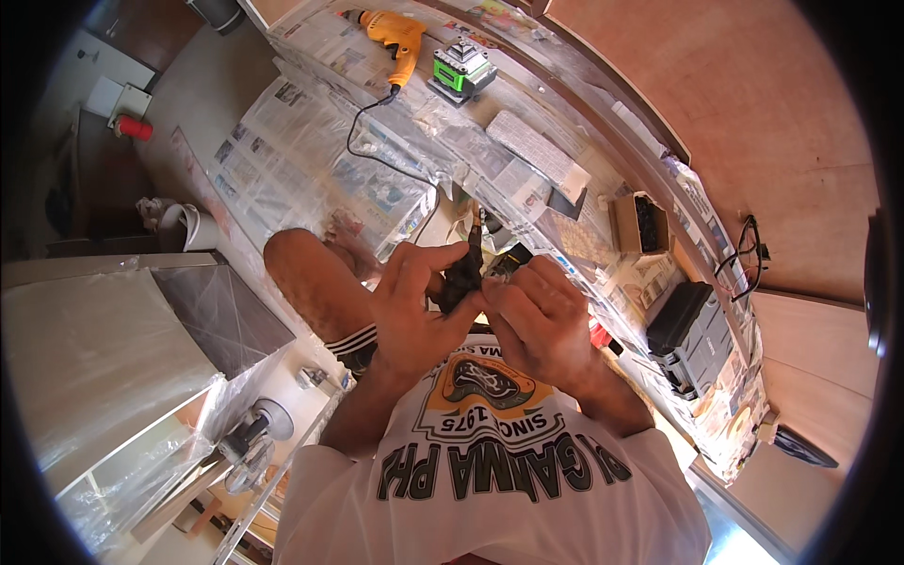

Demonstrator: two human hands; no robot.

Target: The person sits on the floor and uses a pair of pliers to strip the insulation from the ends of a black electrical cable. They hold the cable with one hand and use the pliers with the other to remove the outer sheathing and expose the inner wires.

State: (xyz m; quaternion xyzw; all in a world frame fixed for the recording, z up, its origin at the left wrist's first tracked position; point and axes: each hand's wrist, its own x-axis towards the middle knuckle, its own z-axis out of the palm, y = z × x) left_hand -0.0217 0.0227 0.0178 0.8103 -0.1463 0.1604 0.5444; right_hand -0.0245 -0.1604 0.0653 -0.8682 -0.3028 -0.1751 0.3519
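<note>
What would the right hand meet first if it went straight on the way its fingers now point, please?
Probably the dark object in the left hand; the right hand points leftward at it and may already touch it, though depth is unclear.

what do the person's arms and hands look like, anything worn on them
Both the left hand and right hand are bare, with no glove or watch showing. The forearms are bare too, beyond the short white sleeves of a T-shirt.
</note>
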